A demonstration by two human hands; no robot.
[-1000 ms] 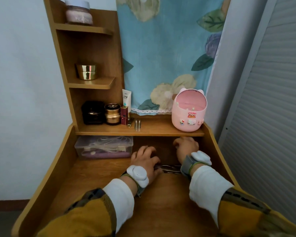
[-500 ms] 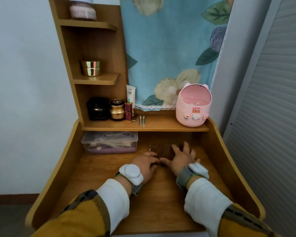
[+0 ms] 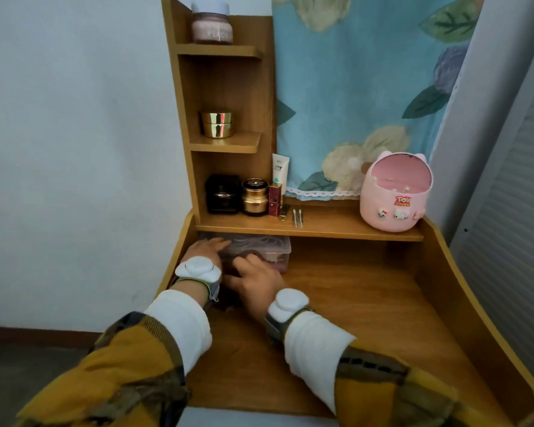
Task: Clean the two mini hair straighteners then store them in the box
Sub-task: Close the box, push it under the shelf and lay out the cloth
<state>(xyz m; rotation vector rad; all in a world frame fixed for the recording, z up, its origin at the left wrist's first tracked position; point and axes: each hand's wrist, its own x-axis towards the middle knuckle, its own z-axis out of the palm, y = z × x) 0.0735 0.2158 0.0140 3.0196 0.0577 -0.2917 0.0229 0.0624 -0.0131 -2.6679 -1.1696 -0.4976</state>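
Observation:
A clear plastic box (image 3: 283, 250) stands at the back left of the desk, under the low shelf. White cords and a purple shape (image 3: 278, 264), probably a mini hair straightener, show through its wall. My left hand (image 3: 205, 249) lies flat on the box's lid with its fingers straight. Just in front of the box, my right hand (image 3: 256, 282) curls over a dark brown thing (image 3: 228, 268). What the brown thing is I cannot make out. The hands hide most of the box's front.
The low shelf (image 3: 321, 230) carries a pink desk bin (image 3: 395, 195), two cotton swabs (image 3: 297, 217), a gold jar (image 3: 255, 197), a black box (image 3: 222, 194) and a white tube (image 3: 280, 171). Raised wooden sides close in the desk top (image 3: 367, 303).
Both hands moved from the middle of the desk left to the clear box, bringing the dark brown thing along. The left hand now lies on the lid.

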